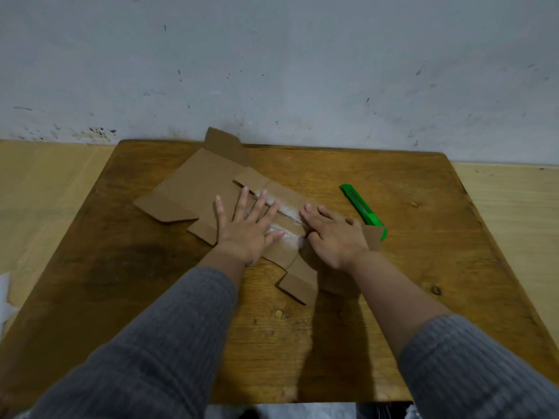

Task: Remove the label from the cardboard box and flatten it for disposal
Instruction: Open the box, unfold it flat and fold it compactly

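Observation:
The brown cardboard box (193,182) lies unfolded and flat on the wooden table (408,267), its flaps spread left, back and toward me. Strips of clear tape (287,207) run across its middle panel. My left hand (246,228) presses palm-down on the cardboard with fingers spread wide. My right hand (332,234) rests flat beside it on the right part of the cardboard, fingers pointing left and touching the tape. Neither hand grips anything. No label can be made out on the cardboard.
A green utility knife (363,210) lies just right of the cardboard, its near end partly under a flap. A grey wall (272,71) stands behind the table. Pale floor (45,182) shows on both sides; something white (4,294) lies at the left edge.

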Motion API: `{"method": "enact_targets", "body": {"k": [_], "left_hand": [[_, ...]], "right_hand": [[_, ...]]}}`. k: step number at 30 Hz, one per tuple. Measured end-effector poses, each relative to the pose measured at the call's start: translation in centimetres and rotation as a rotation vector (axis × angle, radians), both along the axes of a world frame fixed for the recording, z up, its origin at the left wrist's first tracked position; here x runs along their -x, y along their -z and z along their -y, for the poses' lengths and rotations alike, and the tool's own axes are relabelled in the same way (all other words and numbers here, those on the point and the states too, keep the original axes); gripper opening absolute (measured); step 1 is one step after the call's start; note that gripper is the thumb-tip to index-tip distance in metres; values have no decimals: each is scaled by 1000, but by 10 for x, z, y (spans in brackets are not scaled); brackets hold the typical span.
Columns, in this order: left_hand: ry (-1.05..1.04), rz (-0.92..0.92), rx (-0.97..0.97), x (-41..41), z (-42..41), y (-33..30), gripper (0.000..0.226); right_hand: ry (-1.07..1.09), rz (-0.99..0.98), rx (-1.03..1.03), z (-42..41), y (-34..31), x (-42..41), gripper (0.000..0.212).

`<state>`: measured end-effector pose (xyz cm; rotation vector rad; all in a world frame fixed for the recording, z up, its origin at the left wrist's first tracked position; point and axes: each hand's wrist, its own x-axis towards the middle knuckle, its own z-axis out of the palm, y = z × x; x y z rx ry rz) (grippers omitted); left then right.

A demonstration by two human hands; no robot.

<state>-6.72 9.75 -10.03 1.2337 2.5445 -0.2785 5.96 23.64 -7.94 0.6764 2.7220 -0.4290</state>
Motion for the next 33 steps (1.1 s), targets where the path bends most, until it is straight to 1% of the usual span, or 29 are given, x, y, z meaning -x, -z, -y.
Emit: {"method": "enact_targets", "body": {"k": [2,4,5,7,9,10,13,15,18,19,21,22,23,25,26,29,31,33], "left_hand": [[-11,10,43,8,-4,-6,60],[-44,108,44,9,-7,-8,56],[-64,182,20,9,-7,-8,55],[-81,287,-49,8,-4,-5,54],[-68,300,-102,10,4,-2,53],[-54,290,-115,13,10,-1,53],[-16,256,-103,16,33,0,52],[-21,241,-89,13,49,0,52],[-44,262,-82,7,65,0,54],[-39,271,-75,6,70,-2,55],[-9,284,-56,4,79,-5,60],[7,285,-52,2,84,-6,63],[23,280,-55,0,89,-6,68],[54,256,-67,-6,97,-4,77],[65,246,-68,-9,100,-4,79],[67,249,-66,-14,106,-8,79],[68,248,-60,-17,107,-13,81],[75,238,-40,-20,107,-19,86]], "right_hand": [[14,-20,72,-4,-10,6,49],[16,-39,165,-10,-19,9,48],[28,-45,215,-14,-23,10,52],[45,-39,283,-18,-28,6,66],[17,-36,293,-16,-28,2,80],[-4,-39,293,-13,-28,0,83],[-37,-73,344,4,-25,-4,84],[-39,-133,376,21,-18,-8,78],[-137,-258,291,32,-7,-14,61],[-188,-260,232,29,-6,-16,55],[-365,-172,30,23,-7,-23,48],[-475,-141,-60,22,-8,-28,47],[-585,-157,-116,24,-7,-34,48],[-758,-224,-171,34,1,-46,50],[-802,-224,-180,39,5,-51,53],[-785,-163,-154,49,14,-61,57],[-764,-154,-123,53,13,-66,55],[-795,-156,-138,55,13,-67,53]]}}
